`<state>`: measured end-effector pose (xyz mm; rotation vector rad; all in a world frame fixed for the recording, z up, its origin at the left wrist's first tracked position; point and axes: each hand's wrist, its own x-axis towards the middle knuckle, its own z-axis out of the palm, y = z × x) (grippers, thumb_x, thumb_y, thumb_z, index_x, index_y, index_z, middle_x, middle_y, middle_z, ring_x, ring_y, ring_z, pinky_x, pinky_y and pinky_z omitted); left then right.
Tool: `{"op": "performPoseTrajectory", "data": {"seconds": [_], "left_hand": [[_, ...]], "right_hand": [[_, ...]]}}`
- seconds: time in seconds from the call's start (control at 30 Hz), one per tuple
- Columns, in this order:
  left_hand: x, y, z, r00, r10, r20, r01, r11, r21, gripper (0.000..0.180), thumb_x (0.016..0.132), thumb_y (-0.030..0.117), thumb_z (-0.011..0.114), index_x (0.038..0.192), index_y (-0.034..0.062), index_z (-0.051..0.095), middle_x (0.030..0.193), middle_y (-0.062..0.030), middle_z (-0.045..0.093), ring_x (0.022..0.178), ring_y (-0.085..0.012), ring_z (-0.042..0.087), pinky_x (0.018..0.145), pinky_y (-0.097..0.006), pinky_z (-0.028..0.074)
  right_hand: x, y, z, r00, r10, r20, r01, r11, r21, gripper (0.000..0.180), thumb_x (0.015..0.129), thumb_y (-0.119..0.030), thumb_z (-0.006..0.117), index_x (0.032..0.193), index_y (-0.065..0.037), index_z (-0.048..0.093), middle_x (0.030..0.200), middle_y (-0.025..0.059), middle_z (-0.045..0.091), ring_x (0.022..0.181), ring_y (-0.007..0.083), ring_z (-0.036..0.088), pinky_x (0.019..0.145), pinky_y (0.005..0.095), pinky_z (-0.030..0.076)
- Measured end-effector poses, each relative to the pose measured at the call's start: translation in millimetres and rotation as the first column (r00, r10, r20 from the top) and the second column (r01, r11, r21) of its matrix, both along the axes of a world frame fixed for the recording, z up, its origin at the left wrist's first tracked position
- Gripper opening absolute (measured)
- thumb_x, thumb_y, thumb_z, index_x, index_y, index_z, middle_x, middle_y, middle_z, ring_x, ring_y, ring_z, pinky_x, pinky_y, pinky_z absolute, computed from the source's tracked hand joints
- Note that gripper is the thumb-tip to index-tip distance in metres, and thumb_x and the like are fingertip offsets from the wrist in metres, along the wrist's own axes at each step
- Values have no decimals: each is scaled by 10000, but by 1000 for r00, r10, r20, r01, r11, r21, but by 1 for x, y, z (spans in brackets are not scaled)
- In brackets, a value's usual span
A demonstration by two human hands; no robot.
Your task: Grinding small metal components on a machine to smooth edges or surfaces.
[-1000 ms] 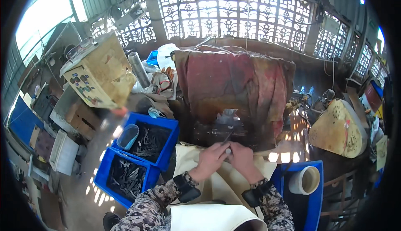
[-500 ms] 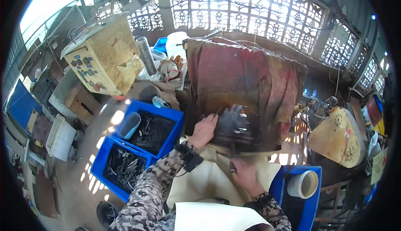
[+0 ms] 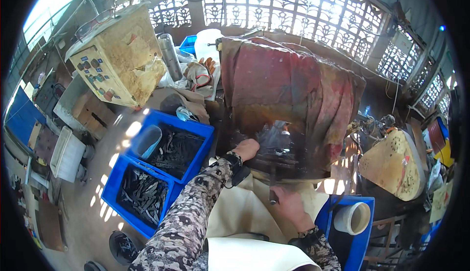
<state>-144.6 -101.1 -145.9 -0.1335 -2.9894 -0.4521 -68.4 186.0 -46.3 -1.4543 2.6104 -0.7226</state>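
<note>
My left hand [image 3: 246,149] is at the left side of the dark machine opening [image 3: 281,141], which has a greyish blur in it. Its fingers are curled closed, and anything in them is hidden. Below the opening, my right hand [image 3: 290,205] is closed around the lower end of a dark upright bar [image 3: 272,178] that runs up to the work ledge. Stained reddish cloth [image 3: 274,75] drapes over the machine above. To the left stand two blue bins [image 3: 197,160] of dark thin strips, with a light-blue scoop [image 3: 148,141] in the far one.
A blue tub [image 3: 364,241] with a white cup-like container [image 3: 351,218] stands to my right. Beyond it is a yellowish triangular guard [image 3: 394,165]. At the far left is a cream control box [image 3: 115,55] with knobs. Gloves [image 3: 199,75] lie behind the bins.
My left hand has moved slightly right and turned, its fingers now curled in, and the thin thing at its fingertips no longer shows. My right hand stays at the bar.
</note>
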Motion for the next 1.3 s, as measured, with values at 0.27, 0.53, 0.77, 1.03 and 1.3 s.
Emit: {"op": "performPoseTrajectory", "data": {"seconds": [0.27, 0.53, 0.77, 1.03, 1.3], "left_hand": [[5, -5, 27, 992, 2, -129, -5, 1000, -22, 122, 725, 86, 582, 676, 9, 663, 735, -207, 633, 719, -384, 628, 677, -491, 512], [70, 102, 116, 923, 3, -384, 48, 991, 123, 66, 788, 52, 589, 842, 46, 627, 720, -133, 528, 688, -327, 599, 606, -418, 498], [85, 125, 123, 921, -63, -385, 93, 994, 60, 230, 805, 22, 582, 1028, -7, 631, 795, -131, 549, 714, -295, 608, 623, -384, 516], [73, 99, 133, 994, 6, -105, 73, 684, 726, 470, 898, -43, 471, 1343, 103, 500, 980, -93, 635, 697, -145, 619, 612, -265, 535], [56, 56, 111, 974, 1, 226, -219, 264, 940, 317, 949, 19, 484, 1262, 38, 527, 980, -41, 679, 707, -66, 575, 581, -186, 454]], "right_hand": [[-69, 8, -16, 870, -182, 458, 338, 897, -286, 261, 875, -159, 620, 1101, -33, 651, 887, 108, 686, 631, 140, 628, 563, 305, 507], [-76, -42, 29, 434, -90, 897, 773, 548, -319, 219, 892, -214, 666, 1032, -53, 614, 815, 5, 644, 603, 51, 587, 458, 189, 473], [-56, -24, 30, 393, -154, 906, 855, 424, -299, 129, 879, -159, 675, 914, -79, 581, 795, -1, 637, 607, 57, 595, 457, 188, 472], [-79, 54, 9, 404, 2, 915, 882, 264, -390, 97, 865, -85, 665, 947, -99, 614, 735, -34, 591, 561, 38, 530, 459, 180, 420], [-72, 102, 2, 324, -118, 939, 926, 244, -289, 144, 883, -116, 627, 1013, -57, 606, 771, -20, 576, 623, 77, 528, 550, 227, 446]]}}
